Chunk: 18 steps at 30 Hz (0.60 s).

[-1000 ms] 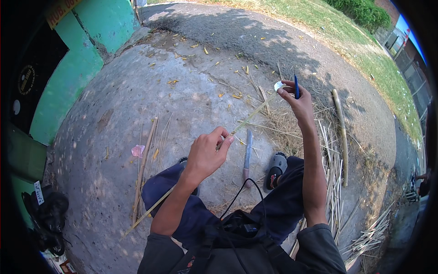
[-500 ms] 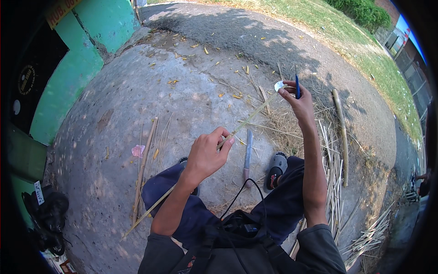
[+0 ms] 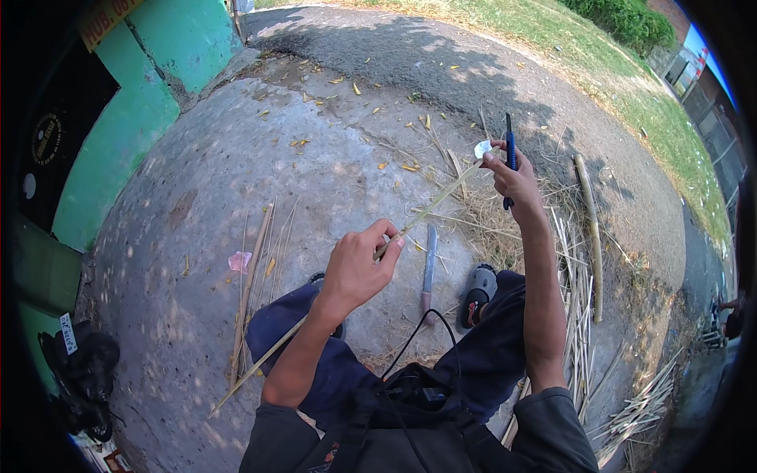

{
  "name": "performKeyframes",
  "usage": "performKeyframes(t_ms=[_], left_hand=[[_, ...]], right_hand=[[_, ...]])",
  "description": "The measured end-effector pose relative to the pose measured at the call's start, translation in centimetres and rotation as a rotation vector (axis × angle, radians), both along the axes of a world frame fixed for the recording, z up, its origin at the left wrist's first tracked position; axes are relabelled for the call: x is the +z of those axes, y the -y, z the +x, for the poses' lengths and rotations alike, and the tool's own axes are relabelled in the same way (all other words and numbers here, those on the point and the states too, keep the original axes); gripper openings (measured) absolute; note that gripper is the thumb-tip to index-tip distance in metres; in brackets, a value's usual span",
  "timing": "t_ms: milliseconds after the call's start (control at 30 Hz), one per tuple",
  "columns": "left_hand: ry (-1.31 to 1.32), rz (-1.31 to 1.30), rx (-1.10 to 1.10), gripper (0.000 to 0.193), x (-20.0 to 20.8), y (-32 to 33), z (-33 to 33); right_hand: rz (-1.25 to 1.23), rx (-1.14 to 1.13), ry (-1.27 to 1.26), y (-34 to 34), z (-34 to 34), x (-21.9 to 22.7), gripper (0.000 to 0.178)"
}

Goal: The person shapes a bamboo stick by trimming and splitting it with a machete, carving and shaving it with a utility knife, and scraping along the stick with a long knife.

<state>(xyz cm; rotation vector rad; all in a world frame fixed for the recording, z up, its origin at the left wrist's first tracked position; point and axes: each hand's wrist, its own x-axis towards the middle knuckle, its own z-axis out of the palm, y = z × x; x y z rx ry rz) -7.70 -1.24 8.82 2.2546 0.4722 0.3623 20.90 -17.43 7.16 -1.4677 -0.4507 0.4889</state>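
Observation:
A long, thin bamboo strip (image 3: 445, 195) runs slantwise from beside my left knee up to my right hand. My left hand (image 3: 359, 264) is closed round its middle, thumb and fingers pinching it. At the far end, thumb and fingertips of my right hand (image 3: 519, 185) grip the strip together with a small white piece (image 3: 482, 149), perhaps paper or cloth. That same hand also keeps a blue utility knife (image 3: 511, 150) between its fingers, blade pointing away from me. On the ground between my feet lies a large knife (image 3: 429, 268) with a brownish handle.
Bamboo strips (image 3: 579, 339) are heaped to my right, near a thick pole (image 3: 590, 236) and curly shavings (image 3: 493, 217). Left of me lie a brown stick (image 3: 254, 276) and a pink scrap (image 3: 239, 261). A green wall (image 3: 118, 173) stands at the left; grass (image 3: 631, 94) borders the far right.
The utility knife has turned in my right hand: its broad side and lower end now show. The right hand has shifted slightly; the left hand and strip stay nearly in place.

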Motion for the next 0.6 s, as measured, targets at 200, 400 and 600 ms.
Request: performKeyframes(t_ms=[200,400,600], left_hand=[[-0.088,0.031,-0.031,0.045,0.1,-0.3,-0.4],[-0.187,0.047,-0.062,0.052,1.0,-0.9,-1.0],[-0.159,0.034,-0.077,0.05,0.8,-1.4,-1.5]], right_hand=[[0.091,0.011,-0.073,0.4,0.9,-0.7,0.045],[0.134,-0.008,-0.11,0.7,1.3,-0.8,0.048],[0.149,-0.009,-0.125,1.0,1.3,-0.5,0.044]])
